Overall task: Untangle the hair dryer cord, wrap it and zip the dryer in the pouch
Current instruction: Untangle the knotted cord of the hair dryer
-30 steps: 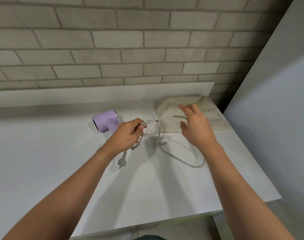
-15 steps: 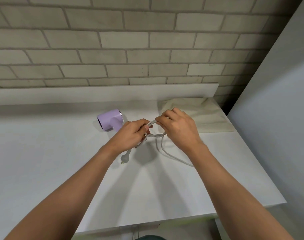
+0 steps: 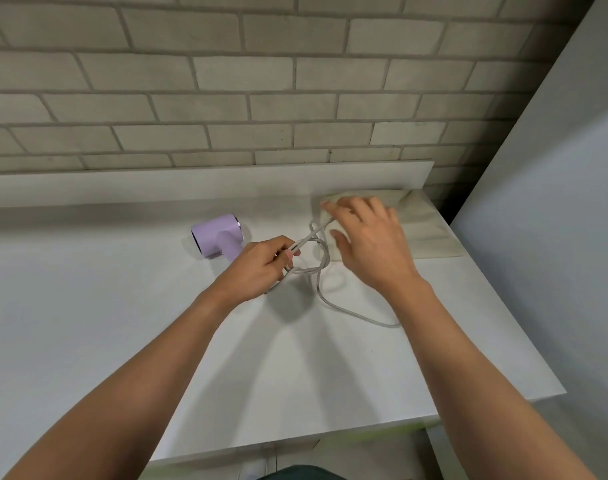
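Brick wall backs the white worktop (image 3: 122, 323) in the head view. The left hand (image 3: 257, 268) keeps a tight grip on the bunched cord (image 3: 351, 311), just beside the lilac dryer (image 3: 216, 237). The right hand (image 3: 368, 244), pinching next to it half a second ago, has swung out over the pouch (image 3: 427, 233), grip loose and spread, drawing a strand up. Untangling looks under way; wrapping has not begun.

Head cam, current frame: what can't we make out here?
Plug: not visible; the cord end runs under the left hand.
Hair dryer handle base and cord joint: covered by the left hand.
Pouch zipper: too small to read, and the right hand covers its left part.
Right hand's grip: the cord passes under its fingers; pinching or just touching is unclear.
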Available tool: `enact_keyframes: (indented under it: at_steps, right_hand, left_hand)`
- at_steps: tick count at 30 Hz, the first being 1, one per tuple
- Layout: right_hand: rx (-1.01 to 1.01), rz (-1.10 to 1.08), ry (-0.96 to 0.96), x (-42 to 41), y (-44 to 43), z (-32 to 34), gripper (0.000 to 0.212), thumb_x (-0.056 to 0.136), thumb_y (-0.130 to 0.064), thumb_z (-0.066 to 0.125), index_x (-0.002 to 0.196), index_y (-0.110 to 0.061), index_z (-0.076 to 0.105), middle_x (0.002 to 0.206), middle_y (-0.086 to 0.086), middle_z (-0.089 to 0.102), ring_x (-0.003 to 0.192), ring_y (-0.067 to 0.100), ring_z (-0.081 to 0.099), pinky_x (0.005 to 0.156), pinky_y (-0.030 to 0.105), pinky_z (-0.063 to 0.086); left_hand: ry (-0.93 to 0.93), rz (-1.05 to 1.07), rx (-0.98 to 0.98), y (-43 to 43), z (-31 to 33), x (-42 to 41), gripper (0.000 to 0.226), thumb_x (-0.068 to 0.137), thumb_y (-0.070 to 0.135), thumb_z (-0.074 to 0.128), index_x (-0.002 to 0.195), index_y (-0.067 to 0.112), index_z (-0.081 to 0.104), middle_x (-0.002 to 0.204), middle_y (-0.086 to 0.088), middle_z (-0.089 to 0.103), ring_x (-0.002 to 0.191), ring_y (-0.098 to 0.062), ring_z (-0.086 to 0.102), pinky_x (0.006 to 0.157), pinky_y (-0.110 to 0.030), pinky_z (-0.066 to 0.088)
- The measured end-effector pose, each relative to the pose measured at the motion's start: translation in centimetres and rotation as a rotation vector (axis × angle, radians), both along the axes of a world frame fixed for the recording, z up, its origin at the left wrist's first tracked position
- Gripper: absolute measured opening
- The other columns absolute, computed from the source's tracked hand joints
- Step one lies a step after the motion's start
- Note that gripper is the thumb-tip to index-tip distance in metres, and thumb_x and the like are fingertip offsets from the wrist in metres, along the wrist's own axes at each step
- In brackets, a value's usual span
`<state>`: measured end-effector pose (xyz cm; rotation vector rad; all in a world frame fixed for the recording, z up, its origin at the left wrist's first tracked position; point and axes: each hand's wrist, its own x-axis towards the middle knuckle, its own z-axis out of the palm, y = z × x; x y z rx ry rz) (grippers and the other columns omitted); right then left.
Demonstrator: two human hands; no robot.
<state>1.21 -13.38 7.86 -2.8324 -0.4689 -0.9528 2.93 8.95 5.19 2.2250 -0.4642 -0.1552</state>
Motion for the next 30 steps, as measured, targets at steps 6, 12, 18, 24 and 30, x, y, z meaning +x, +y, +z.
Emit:
enact_keyframes:
  at_steps: [6, 12, 18, 24, 30]
  right_hand:
    - [-0.036, 0.162, 0.097, 0.3, 1.0, -1.4, 0.011, 0.093, -0.026, 0.072, 0.1, -0.019, 0.077, 0.088, 0.0, 0.063, 0.076, 0.03, 0.064, 0.068, 0.037, 0.042]
    - [0.09, 0.103, 0.127, -0.5, 0.0, -1.0, 0.011, 0.102, -0.024, 0.061, 0.105, -0.017, 0.069, 0.099, -0.001, 0.059, 0.092, 0.025, 0.061, 0.06, 0.04, 0.053]
    - [0.062, 0.133, 0.154, -0.3, 0.6, -1.3, 0.01, 0.101, -0.024, 0.063, 0.103, -0.016, 0.069, 0.098, 0.002, 0.06, 0.09, 0.026, 0.062, 0.056, 0.035, 0.048]
    - [0.062, 0.096, 0.168, -0.4, 0.2, -1.3, 0.013, 0.102, -0.028, 0.059, 0.102, -0.02, 0.069, 0.099, -0.002, 0.06, 0.093, 0.023, 0.062, 0.057, 0.033, 0.045]
    - [0.281, 0.024, 0.29, -0.4, -3.8, 0.0, 0.023, 0.106, -0.033, 0.052, 0.118, -0.024, 0.07, 0.104, -0.003, 0.056, 0.097, 0.023, 0.06, 0.075, 0.043, 0.053]
  left_hand:
    - [0.017, -0.014, 0.014, 0.0, 0.1, -0.1, 0.023, 0.107, 0.023, 0.046, 0.105, 0.024, 0.069, 0.087, 0.022, 0.073, 0.079, -0.003, 0.066, 0.065, -0.023, 0.052]
    - [0.004, 0.1, -0.056, 0.2, -0.2, 0.3, 0.028, 0.104, 0.013, 0.045, 0.103, 0.021, 0.071, 0.097, 0.011, 0.076, 0.095, -0.006, 0.07, 0.085, -0.022, 0.053]
    - [0.149, 0.086, -0.231, -2.0, 0.4, 0.2, 0.033, 0.089, 0.022, 0.056, 0.118, 0.03, 0.068, 0.097, 0.011, 0.076, 0.092, -0.008, 0.073, 0.069, -0.033, 0.06]
    - [0.051, 0.063, -0.125, -2.3, -0.1, 0.8, 0.017, 0.094, 0.024, 0.072, 0.11, 0.023, 0.077, 0.091, 0.001, 0.077, 0.079, -0.013, 0.071, 0.062, -0.014, 0.049]
    - [0.15, 0.12, -0.121, -1.0, -0.7, 0.8, 0.012, 0.097, 0.018, 0.069, 0.099, 0.025, 0.078, 0.08, 0.005, 0.075, 0.072, -0.014, 0.069, 0.063, -0.023, 0.054]
